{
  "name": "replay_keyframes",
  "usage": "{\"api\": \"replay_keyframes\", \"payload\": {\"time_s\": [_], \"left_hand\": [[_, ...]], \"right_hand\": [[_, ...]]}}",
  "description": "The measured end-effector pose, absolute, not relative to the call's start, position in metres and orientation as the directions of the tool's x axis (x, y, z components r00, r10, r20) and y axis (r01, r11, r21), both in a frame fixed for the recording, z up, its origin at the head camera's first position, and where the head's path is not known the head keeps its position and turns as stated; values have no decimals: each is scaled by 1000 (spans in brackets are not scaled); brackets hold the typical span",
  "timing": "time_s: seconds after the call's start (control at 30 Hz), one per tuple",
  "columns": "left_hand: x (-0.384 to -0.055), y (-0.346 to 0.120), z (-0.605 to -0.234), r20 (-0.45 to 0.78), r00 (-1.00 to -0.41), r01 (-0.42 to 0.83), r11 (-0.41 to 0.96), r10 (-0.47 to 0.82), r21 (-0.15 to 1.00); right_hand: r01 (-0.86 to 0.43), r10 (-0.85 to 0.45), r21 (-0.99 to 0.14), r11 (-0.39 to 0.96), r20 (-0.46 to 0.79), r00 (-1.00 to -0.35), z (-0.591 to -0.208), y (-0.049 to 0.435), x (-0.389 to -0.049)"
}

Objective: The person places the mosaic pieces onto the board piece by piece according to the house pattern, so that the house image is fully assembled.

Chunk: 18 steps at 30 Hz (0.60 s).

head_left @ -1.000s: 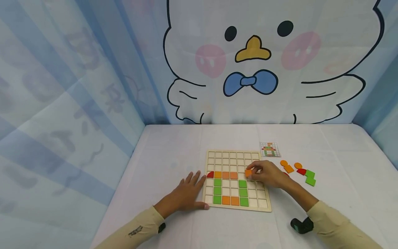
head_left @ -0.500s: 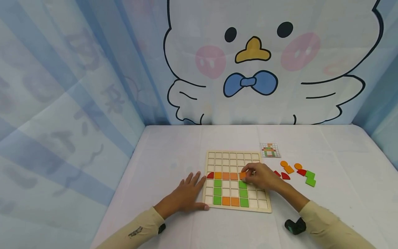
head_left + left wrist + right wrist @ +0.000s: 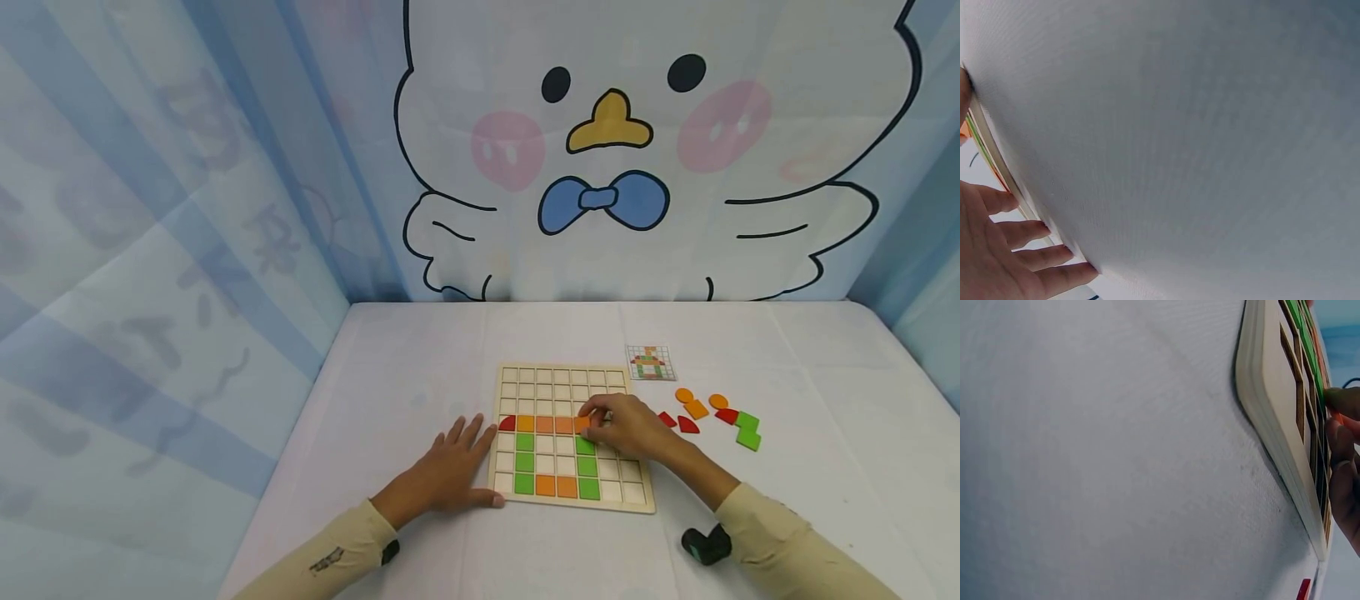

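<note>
A wooden grid board [image 3: 630, 496] lies on the white table, with green, orange and red tiles set in some of its cells. My right hand [image 3: 626, 425] pinches an orange square tile [image 3: 581, 424] at the right end of the orange row, just above a column of green tiles [image 3: 587, 465]. In the right wrist view, thumb and finger hold this tile [image 3: 1337, 417] low at the board's surface. My left hand [image 3: 453, 467] lies spread at the board's left edge, index fingertip and thumb tip touching the frame. A red quarter-round tile [image 3: 507, 423] sits in the row's left end cell.
Loose pieces lie right of the board: orange discs [image 3: 717, 402], an orange square [image 3: 696, 409], red quarter-rounds [image 3: 687, 425] and green squares [image 3: 747, 438]. A small printed pattern card [image 3: 651, 362] lies behind the board's right corner. A curtain with a cartoon bird [image 3: 600, 250] hangs behind the table.
My right hand has moved left with the orange tile, bringing it down into the cell beside the other orange tiles. The left hand has stayed at the board's edge.
</note>
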<state>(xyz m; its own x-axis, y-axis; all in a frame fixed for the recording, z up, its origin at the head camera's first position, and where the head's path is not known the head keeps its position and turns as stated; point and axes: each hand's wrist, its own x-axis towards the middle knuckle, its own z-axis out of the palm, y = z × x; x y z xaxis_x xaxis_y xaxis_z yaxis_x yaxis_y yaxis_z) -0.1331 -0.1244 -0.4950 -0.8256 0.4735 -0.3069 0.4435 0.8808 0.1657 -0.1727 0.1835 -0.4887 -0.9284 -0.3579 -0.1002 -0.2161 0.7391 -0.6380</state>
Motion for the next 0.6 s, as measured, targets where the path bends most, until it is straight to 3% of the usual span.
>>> {"api": "replay_keyframes", "payload": {"time_s": [0.6], "left_hand": [[-133,-125,-495,-307,-824,450,879,477,157]], "right_hand": [[-230,-353,-609,759,-88,-931,-489,185,-174]]}}
